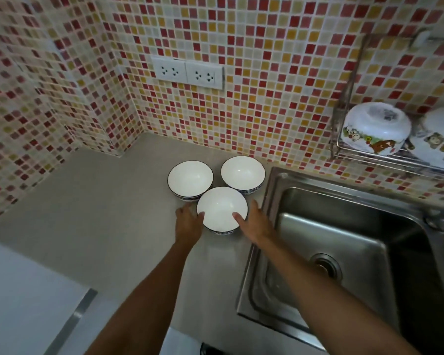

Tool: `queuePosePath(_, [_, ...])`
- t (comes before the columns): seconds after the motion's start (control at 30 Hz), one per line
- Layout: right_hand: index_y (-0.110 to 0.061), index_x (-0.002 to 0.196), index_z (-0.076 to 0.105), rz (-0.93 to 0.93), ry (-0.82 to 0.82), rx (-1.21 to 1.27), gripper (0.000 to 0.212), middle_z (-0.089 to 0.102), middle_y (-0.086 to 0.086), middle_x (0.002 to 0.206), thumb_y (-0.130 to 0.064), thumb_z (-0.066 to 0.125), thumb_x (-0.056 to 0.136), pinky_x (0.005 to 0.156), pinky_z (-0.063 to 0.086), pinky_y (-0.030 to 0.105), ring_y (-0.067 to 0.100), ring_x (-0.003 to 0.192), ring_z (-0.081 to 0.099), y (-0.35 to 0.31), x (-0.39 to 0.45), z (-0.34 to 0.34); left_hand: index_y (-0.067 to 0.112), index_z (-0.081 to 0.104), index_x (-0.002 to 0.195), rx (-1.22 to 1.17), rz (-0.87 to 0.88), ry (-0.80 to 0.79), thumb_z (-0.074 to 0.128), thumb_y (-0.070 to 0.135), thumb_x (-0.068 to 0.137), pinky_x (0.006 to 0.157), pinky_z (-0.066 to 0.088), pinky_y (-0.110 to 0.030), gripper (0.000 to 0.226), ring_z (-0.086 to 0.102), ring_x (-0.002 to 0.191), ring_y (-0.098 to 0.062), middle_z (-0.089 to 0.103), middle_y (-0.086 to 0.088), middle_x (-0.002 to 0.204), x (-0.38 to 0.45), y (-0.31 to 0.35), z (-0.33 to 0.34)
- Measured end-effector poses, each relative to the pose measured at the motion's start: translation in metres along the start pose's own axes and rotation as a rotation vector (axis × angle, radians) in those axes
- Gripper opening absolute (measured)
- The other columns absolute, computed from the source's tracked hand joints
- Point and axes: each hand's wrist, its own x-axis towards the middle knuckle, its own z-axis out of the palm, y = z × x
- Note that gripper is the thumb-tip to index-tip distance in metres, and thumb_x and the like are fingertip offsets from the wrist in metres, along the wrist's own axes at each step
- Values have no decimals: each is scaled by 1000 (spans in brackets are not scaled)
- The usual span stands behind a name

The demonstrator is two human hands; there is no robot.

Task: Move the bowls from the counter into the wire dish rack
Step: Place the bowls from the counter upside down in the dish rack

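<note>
Bowls are being kept upright in a tight triangle on the counter (113, 201), beside the sink (344, 252); the nearest bowl (222, 208) is being bracketed from both sides. The left hand (189, 221) and right hand (256, 224) are being held partly open, fingers spread along the rim, with thumbs laid over its edge. A closed, lifting grip is not yet being shown. The far-left bowl (190, 178) and far-right bowl (242, 173) are being left untouched. The wire dish rack (385, 156), wall-mounted up at right, is being occupied by inverted patterned bowls (374, 126); a two-handed hold is judged suited to that raised transfer
</note>
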Motion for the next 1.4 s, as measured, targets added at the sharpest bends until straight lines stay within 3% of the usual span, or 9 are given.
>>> queuePosePath(0.37, [-9, 134, 40, 321, 46, 293, 47, 56, 23, 127, -14, 42, 87, 90, 52, 48, 43, 107, 59, -6, 13, 45, 4, 49, 131, -163, -160, -279, 47, 29, 76, 100, 45, -41, 61, 52, 117, -37, 52, -23, 131, 24, -17, 7])
queuePosePath(0.47, [-13, 129, 40, 298, 40, 358, 48, 60, 22, 119, -16, 39, 81, 70, 58, 53, 44, 89, 65, 1, 9, 43, 6, 46, 133, -249, -132, -286, 41, 22, 75, 99, 46, -41, 61, 52, 118, -36, 55, -19, 131, 14, -6, 5])
queuePosePath(0.63, [-7, 126, 40, 242, 67, 499, 38, 58, 20, 116, -7, 36, 88, 39, 50, 27, 31, 61, 62, -6, -23, -3, 18, 39, 129, -622, -240, -300, 50, 16, 89, 79, 55, -44, 42, 56, 111, -33, 53, -5, 124, -12, 37, 2])
queuePosePath(0.77, [-9, 127, 40, 140, 98, 551, 38, 56, 13, 113, -7, 37, 89, 58, 60, 45, 29, 68, 65, -8, -44, -45, 27, 32, 139, -730, -170, -291, 47, 39, 96, 75, 54, -40, 48, 52, 109, -27, 48, 2, 123, -37, 81, -2])
queuePosePath(0.93, [-16, 130, 41, 35, 159, 575, 39, 61, 13, 113, -15, 42, 91, 45, 51, 25, 28, 76, 68, -1, -67, -117, 35, 44, 132, -771, 12, -316, 29, 58, 95, 81, 57, -45, 46, 60, 101, -21, 57, 1, 122, -72, 151, 2])
queuePosePath(1.07, [-21, 131, 44, -107, 287, 538, 41, 66, 11, 112, -42, 44, 96, 53, 58, 27, 29, 86, 68, 11, -82, -172, 34, 48, 123, -832, 81, -350, 21, 58, 96, 89, 53, -44, 45, 59, 100, -22, 59, -1, 119, -100, 201, 13])
queuePosePath(1.17, [-19, 119, 58, -246, 480, 402, 46, 64, -2, 105, -52, 33, 98, 79, 56, 34, 16, 93, 62, 20, -93, -212, 33, 47, 127, -890, 143, -356, 22, 57, 96, 95, 51, -46, 46, 60, 101, -21, 59, -1, 122, -113, 232, 20])
queuePosePath(1.3, [-15, 94, 65, -326, 734, 261, 43, 64, -1, 77, -43, 32, 102, 64, 45, 24, 8, 72, 59, 45, -97, -264, 34, 46, 125, -881, 226, -350, 23, 55, 97, 84, 55, -40, 42, 60, 98, -20, 59, -1, 119, -126, 268, 32])
queuePosePath(1.4, [-11, 108, 65, -319, 808, -14, 37, 70, 6, 97, -36, 40, 100, 75, 50, 32, 22, 90, 63, 76, -87, -297, 29, 44, 129, -860, 243, -317, 25, 56, 96, 82, 54, -38, 47, 60, 97, -20, 59, -4, 120, -132, 289, 42])
